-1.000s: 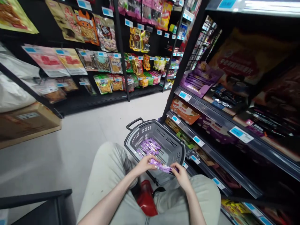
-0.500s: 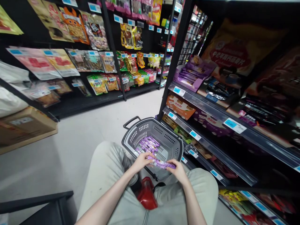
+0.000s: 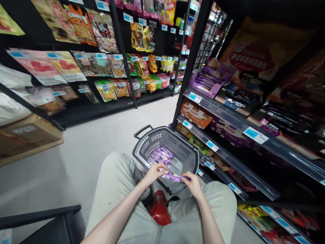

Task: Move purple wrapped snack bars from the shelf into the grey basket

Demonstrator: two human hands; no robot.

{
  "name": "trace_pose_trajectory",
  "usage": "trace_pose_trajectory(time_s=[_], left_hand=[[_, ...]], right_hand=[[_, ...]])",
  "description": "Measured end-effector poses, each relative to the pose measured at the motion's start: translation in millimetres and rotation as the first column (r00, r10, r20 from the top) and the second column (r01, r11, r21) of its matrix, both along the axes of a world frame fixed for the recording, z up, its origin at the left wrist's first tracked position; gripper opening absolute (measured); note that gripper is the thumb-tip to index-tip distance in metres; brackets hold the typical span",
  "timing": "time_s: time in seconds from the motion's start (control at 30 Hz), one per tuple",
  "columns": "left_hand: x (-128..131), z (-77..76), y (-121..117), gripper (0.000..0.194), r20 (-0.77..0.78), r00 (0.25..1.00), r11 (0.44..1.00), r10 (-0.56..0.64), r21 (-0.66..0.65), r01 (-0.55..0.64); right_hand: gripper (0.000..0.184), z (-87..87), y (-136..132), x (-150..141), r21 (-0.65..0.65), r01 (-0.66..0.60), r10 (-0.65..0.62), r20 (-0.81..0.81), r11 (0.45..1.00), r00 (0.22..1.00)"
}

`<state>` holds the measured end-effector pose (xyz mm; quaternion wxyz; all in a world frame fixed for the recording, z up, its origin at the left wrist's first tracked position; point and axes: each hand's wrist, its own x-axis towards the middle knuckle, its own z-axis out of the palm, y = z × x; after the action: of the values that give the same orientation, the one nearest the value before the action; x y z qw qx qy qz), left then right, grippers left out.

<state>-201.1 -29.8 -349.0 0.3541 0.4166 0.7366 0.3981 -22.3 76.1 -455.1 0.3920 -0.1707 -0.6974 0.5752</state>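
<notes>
Both of my hands hold a bunch of purple snack packets (image 3: 171,176) just above the near rim of a grey plastic basket (image 3: 182,151) on the floor. My left hand (image 3: 154,173) grips the left end of the bunch with closed fingers. At the right end, my right hand (image 3: 193,183) pinches the same packets. More purple packets (image 3: 159,157) lie inside the basket. My knees in light trousers frame the hands.
Dark shelves on the right hold a purple display box (image 3: 210,81) and other snacks with blue price tags. Across the pale floor stands a rack of hanging snack bags (image 3: 111,67). A cardboard box (image 3: 27,134) sits at the left; a red object (image 3: 159,208) lies between my legs.
The view has shifted slightly. Both hands with the purple packets have edged a little toward the basket; their grip is unchanged.
</notes>
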Motion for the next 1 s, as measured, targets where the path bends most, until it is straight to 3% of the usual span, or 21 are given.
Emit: trace_pose_trajectory(time_s=[0.13, 0.23, 0.3, 0.4, 0.53, 0.6, 0.73, 1.0], left_hand=[[5.3, 2.3, -7.0, 0.050, 0.070, 0.988, 0.980, -0.140, -0.133, 0.148], [11.1, 2.0, -14.1, 0.047, 0.230, 0.934, 0.878, -0.273, -0.336, 0.340], [13.6, 1.9, -16.1, 0.041, 0.244, 0.919, 0.833, -0.309, -0.398, 0.385], [14.5, 2.8, -14.3, 0.038, 0.126, 0.949, 0.885, -0.288, -0.344, 0.314], [13.8, 1.9, -9.1, 0.040, 0.065, 0.968, 0.928, -0.242, -0.275, 0.251], [12.8, -0.8, -7.7, 0.041, 0.056, 0.972, 0.936, -0.227, -0.264, 0.234], [9.4, -5.8, -6.5, 0.046, 0.035, 0.978, 0.945, -0.207, -0.250, 0.209], [14.4, -2.2, -5.2, 0.036, -0.027, 0.962, 0.932, -0.273, -0.255, 0.257]], right_hand=[[0.013, 0.6, -4.4, 1.2, 0.028, -0.085, 0.085, 0.017, 0.996, 0.996], [0.009, 0.0, -8.8, -0.4, 0.034, -0.171, 0.168, 0.063, 0.985, 0.984], [0.010, -0.6, -9.5, -1.9, 0.044, -0.164, 0.161, 0.073, 0.985, 0.984], [0.030, -2.9, -6.0, -4.1, 0.010, -0.040, 0.040, 0.016, 0.999, 0.999], [0.055, -8.8, 0.0, -8.1, -0.249, 0.004, -0.023, -0.074, 0.968, 0.997], [0.050, -10.2, 0.6, -10.3, -0.325, -0.019, -0.013, -0.097, 0.945, 0.995], [0.036, -6.5, -0.2, -11.5, -0.359, -0.032, -0.016, -0.131, 0.933, 0.991], [0.035, -5.5, 2.9, -7.4, -0.397, -0.059, -0.008, -0.166, 0.916, 0.986]])
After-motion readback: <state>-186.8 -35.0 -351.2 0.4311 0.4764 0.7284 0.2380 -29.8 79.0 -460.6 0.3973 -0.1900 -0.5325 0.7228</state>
